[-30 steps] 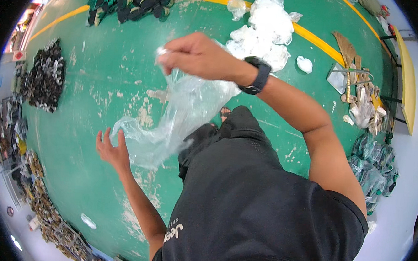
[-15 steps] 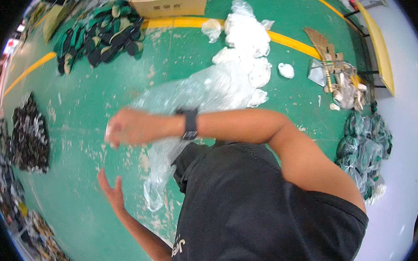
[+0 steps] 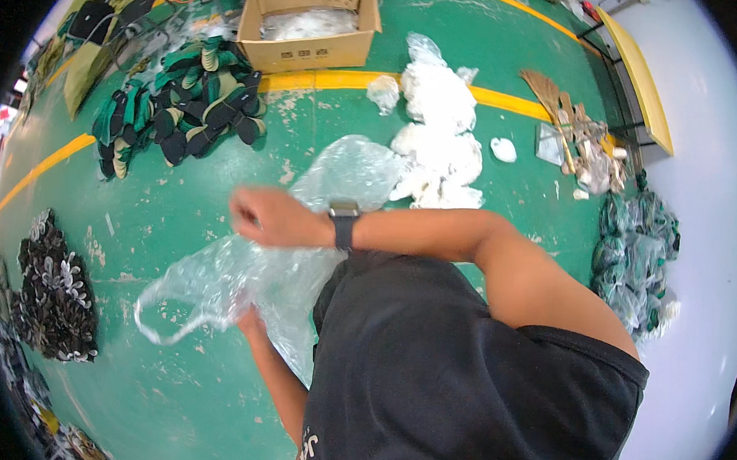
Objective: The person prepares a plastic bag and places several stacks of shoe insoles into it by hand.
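Observation:
A large clear plastic bag (image 3: pixel 205 275) spreads crumpled in front of me, with a loop-shaped edge at its left. My left hand (image 3: pixel 251 317) is closed on the bag's near side, its fingertips partly covered by the film. Above the bag is my right hand (image 3: pixel 272 216), wearing a dark wristwatch (image 3: pixel 343 225). Its fingers are curled and slightly blurred; whatever may be in them is hidden. Beyond my right forearm, a heap of white bundles (image 3: pixel 437 146) in clear film lies on the green floor (image 3: pixel 164 395), beside the bag's far end.
Green and black gloves (image 3: pixel 186 105) are piled at the far left, near an open cardboard box (image 3: pixel 307 53). A dark heap (image 3: pixel 57 291) lies left. A broom (image 3: pixel 545 97), a dustpan (image 3: pixel 550 144) and bagged green bundles (image 3: pixel 636 246) line the right, near a yellow-topped table (image 3: pixel 639 78).
My left hand has moved up and right onto the plastic bag, fingers no longer spread. The bag's near part has swung left. My right hand has shifted slightly right.

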